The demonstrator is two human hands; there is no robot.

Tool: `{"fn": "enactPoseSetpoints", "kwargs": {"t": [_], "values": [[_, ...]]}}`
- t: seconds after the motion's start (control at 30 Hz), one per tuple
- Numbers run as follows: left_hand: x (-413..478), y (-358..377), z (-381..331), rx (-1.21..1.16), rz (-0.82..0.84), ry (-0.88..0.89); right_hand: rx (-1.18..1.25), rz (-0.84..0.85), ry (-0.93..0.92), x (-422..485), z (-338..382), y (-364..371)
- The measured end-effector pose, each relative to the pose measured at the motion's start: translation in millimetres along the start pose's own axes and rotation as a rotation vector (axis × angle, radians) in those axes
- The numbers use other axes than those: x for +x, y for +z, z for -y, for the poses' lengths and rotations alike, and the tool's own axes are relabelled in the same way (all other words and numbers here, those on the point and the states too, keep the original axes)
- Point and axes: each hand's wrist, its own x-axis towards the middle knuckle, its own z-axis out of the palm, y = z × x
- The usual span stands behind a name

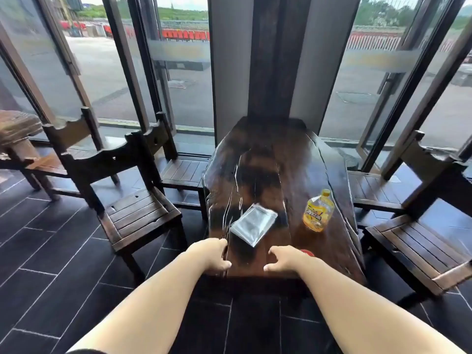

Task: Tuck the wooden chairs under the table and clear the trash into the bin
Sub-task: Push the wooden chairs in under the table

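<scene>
A long dark wooden table (270,162) runs away from me toward a pillar. On it lie a crumpled clear plastic wrapper (252,223) and a yellow drink bottle (318,212) on its side. A small red thing (307,252) peeks out beside my right hand. My left hand (213,254) rests at the table's near left edge, fingers apart, holding nothing. My right hand (287,259) hovers over the near end, fingers spread and empty. A wooden chair (135,213) stands pulled out on the left, another chair (182,169) behind it, and two chairs (419,249) on the right.
A further chair (63,154) and another table's end (18,129) sit at far left. Glass doors and windows (107,72) line the far side. The floor (51,264) is dark tile. No bin is in view.
</scene>
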Motion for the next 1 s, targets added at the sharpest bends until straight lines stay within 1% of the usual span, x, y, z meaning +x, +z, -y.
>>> {"fn": "enactPoseSetpoints", "kwargs": {"t": [0.17,0.33,0.43,0.67,0.87,1.0], "values": [[15,-15,24,-0.049,-0.018,-0.147,-0.07,0.074,-0.106,69,20,-29],[7,-23,64,-0.145,-0.033,-0.366,-0.145,0.096,-0.258,118,73,-46],[-6,-27,89,-0.194,-0.042,-0.459,-0.169,0.126,-0.355,140,115,-47],[-58,-26,174,-0.313,-0.043,-0.664,-0.228,0.194,-0.516,168,232,-37],[-103,-17,286,-0.367,-0.058,-0.776,-0.338,0.201,-0.607,195,356,-16],[-132,-18,366,-0.369,-0.059,-0.826,-0.352,0.205,-0.657,209,446,-7]]}}
